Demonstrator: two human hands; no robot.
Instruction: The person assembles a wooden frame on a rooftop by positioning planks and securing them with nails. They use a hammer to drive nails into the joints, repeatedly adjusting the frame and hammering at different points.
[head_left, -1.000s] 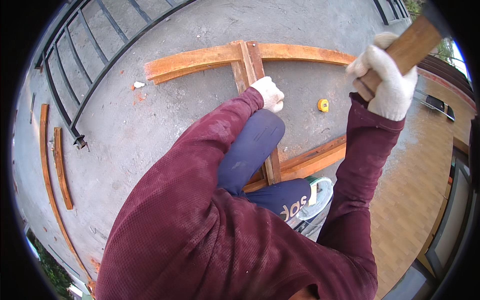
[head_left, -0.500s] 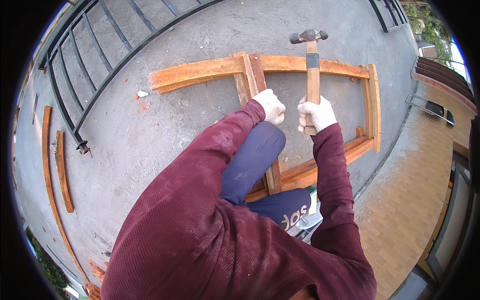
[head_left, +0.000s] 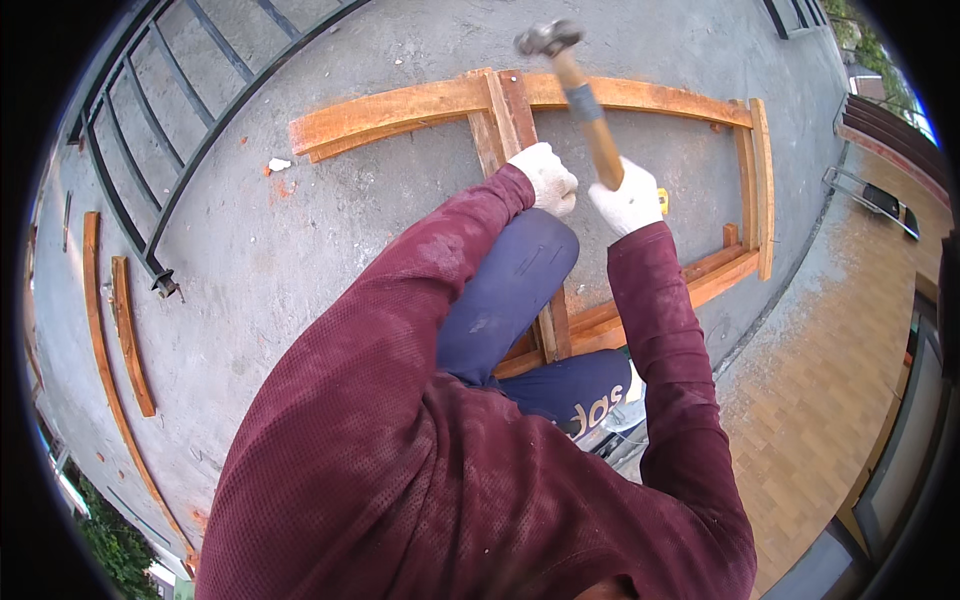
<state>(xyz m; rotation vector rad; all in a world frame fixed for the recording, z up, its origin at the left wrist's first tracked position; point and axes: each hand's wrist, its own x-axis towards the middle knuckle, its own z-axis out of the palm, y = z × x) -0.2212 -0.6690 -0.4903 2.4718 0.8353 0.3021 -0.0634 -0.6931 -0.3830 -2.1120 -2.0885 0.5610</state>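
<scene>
Above the right hand, a hammer rises with its metal head up over the wooden frame; the gloved hand is closed around the lower handle. Just left of it, the gloved left hand is curled into a fist against the frame's upright middle bar. A blue-trousered knee covers the bar below. Farther left lie a metal railing and loose curved wood strips on the concrete floor.
</scene>
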